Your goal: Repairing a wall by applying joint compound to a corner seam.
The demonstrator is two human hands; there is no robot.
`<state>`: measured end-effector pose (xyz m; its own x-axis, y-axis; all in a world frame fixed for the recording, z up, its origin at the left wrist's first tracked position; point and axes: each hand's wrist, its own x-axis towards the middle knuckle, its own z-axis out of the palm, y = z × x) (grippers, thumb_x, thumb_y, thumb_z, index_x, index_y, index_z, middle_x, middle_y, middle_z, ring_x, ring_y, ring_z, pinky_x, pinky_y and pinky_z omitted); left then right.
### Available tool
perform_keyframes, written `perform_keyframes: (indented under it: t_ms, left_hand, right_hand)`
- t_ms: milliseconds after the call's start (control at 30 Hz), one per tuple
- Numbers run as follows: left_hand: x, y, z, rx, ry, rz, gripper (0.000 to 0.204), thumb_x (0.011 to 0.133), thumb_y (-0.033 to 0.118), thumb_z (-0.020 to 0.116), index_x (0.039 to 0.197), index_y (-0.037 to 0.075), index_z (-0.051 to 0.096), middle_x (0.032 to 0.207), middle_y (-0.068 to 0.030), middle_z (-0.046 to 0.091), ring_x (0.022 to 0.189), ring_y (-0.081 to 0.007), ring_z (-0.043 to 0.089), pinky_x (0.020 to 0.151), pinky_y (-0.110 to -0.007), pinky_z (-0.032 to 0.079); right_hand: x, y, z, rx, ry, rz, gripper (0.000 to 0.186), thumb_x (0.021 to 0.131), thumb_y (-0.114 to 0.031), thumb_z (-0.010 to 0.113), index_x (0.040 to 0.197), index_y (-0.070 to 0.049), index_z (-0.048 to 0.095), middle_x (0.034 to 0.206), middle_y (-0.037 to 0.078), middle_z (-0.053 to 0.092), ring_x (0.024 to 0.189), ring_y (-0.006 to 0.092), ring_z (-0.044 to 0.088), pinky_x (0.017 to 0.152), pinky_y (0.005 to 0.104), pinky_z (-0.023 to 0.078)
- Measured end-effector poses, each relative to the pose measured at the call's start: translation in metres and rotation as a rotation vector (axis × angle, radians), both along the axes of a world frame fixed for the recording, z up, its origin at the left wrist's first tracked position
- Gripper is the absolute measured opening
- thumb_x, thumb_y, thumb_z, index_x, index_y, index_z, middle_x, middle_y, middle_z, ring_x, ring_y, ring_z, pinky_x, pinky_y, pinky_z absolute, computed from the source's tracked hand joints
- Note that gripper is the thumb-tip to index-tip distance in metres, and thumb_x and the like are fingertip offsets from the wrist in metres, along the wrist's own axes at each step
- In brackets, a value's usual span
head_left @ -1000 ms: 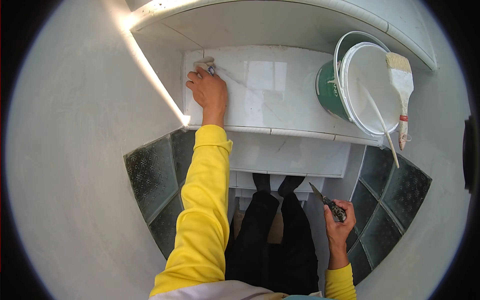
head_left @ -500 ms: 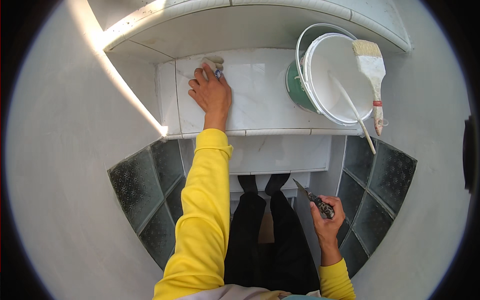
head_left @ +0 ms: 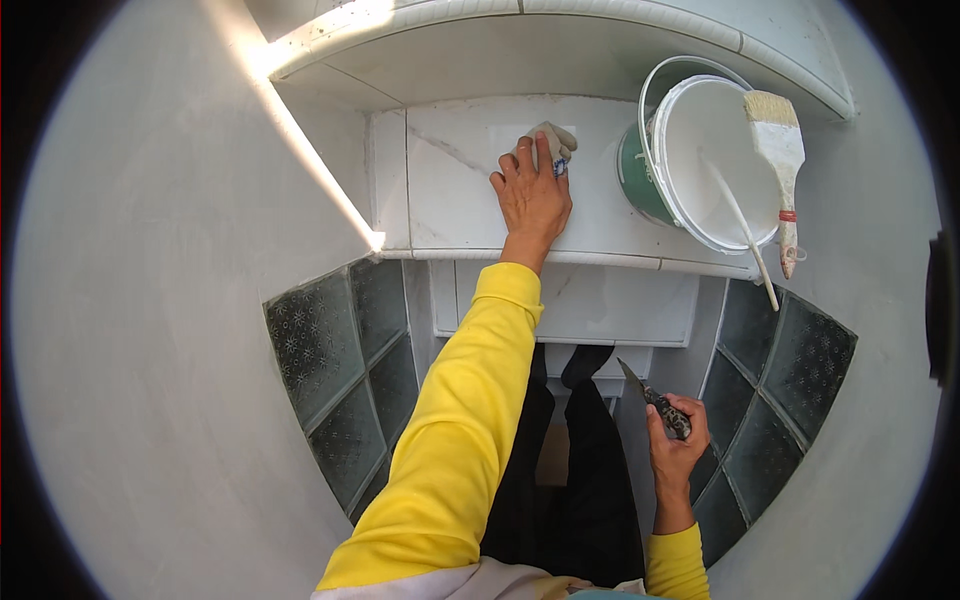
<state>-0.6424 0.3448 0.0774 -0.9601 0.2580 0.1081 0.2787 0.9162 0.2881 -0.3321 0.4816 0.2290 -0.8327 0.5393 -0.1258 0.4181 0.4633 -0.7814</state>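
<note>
My left hand (head_left: 534, 198) presses a crumpled beige cloth (head_left: 561, 141) with a bit of blue on it against the white marbled tile step (head_left: 450, 215). Its fingers are bent over the cloth and hide part of it. Low on the right, my right hand (head_left: 680, 440) is closed round the dark patterned handle of a putty knife (head_left: 634, 379), its thin blade pointing up and left, clear of any surface. To the right of the cloth stands a green and white bucket (head_left: 645, 180), with a wide paint brush (head_left: 778, 150) and a thin white stick (head_left: 741, 222) at its mouth.
A higher step with a curved tiled edge (head_left: 630, 15) runs behind. Glass-block panels (head_left: 320, 340) flank the stairs on both sides, between pale plastered walls (head_left: 150, 330). My legs and feet (head_left: 590, 365) are on lower steps. Sunlight falls along the left wall.
My left hand has slid right along the tile with the cloth, closer to the bucket. The whole view has shifted a little, and my right hand still holds the putty knife.
</note>
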Motion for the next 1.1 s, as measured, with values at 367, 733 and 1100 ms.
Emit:
perform_keyframes:
  t_ms: [367,733,1100]
  left_hand:
    - [0.054,-0.098,-0.008,-0.141,-0.067,0.223,0.065,0.09,0.033,0.06,0.146,0.005,0.041,0.143,-0.0144,0.04,0.109,-0.0334,0.042,0.089,-0.047,0.032]
    - [-0.002,-0.095,-0.002,-0.139,-0.104,0.32,0.066,0.095,0.044,0.049,0.144,0.001,0.041,0.144,-0.0163,0.04,0.111,-0.0351,0.043,0.092,-0.049,0.032]
    - [0.014,-0.114,-0.005,-0.208,-0.059,0.244,0.066,0.096,0.041,0.049,0.147,0.001,0.037,0.147,-0.0161,0.037,0.109,-0.035,0.042,0.094,-0.051,0.03]
  right_hand:
    - [0.006,-0.005,0.002,-0.077,-0.017,-0.039,0.028,0.075,0.001,0.08,0.094,0.0,0.059,0.097,0.018,0.07,0.088,0.0256,0.07,0.08,0.0339,0.054]
    - [-0.006,-0.021,-0.005,-0.049,0.026,0.001,0.028,0.076,0.001,0.081,0.098,0.001,0.063,0.103,0.021,0.072,0.092,0.0265,0.072,0.083,0.0338,0.056]
    - [-0.02,-0.027,0.001,-0.072,0.013,0.041,0.029,0.076,0.001,0.08,0.099,0.001,0.063,0.103,0.02,0.072,0.094,0.0267,0.071,0.084,0.0338,0.055]
